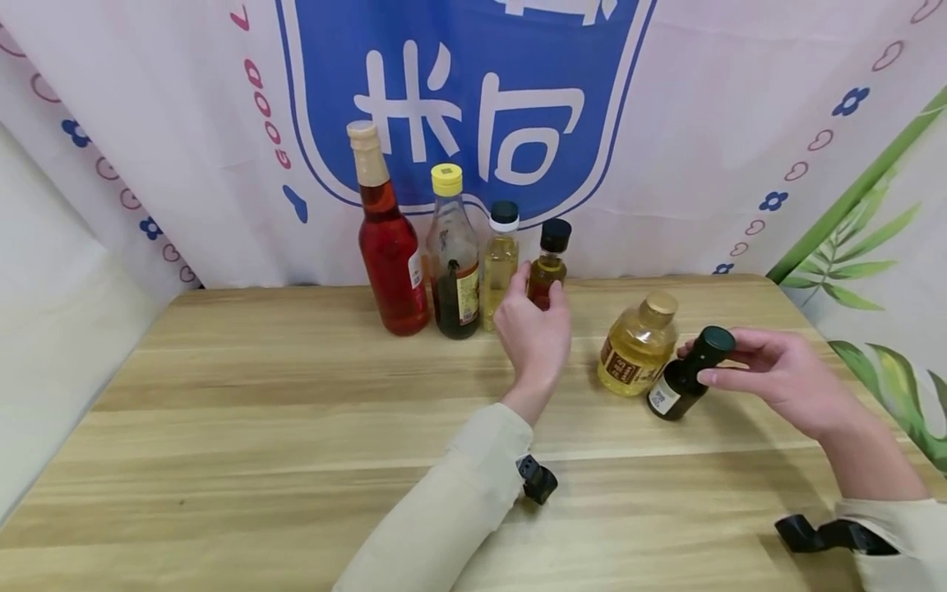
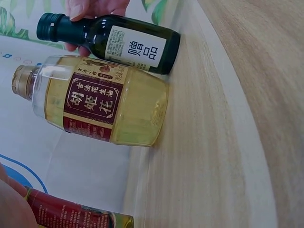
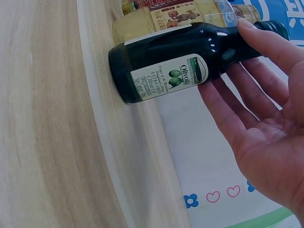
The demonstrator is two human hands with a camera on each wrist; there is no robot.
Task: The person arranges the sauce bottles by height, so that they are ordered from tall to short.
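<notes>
My left hand [image 1: 534,333] holds a small oil bottle [image 1: 553,238] with a black cap, fingers on one side and thumb on the other. Its red label [image 2: 71,213] shows in the left wrist view, partly behind the hand. At the right, my right hand [image 1: 787,378] grips a dark green olive oil bottle [image 3: 166,66] by the neck, between thumb and fingers. That bottle leans slightly, its base at the tabletop. Close beside it stands a peanut oil bottle [image 1: 638,349] with a gold cap and yellow oil.
Left of my left hand, in a row, stand a tall red bottle [image 1: 392,263], a yellow-capped bottle of dark liquid [image 1: 456,288] and a slim pale oil bottle [image 1: 501,263]. The wooden table [image 1: 259,427] ends at a printed white curtain [image 1: 222,205] behind.
</notes>
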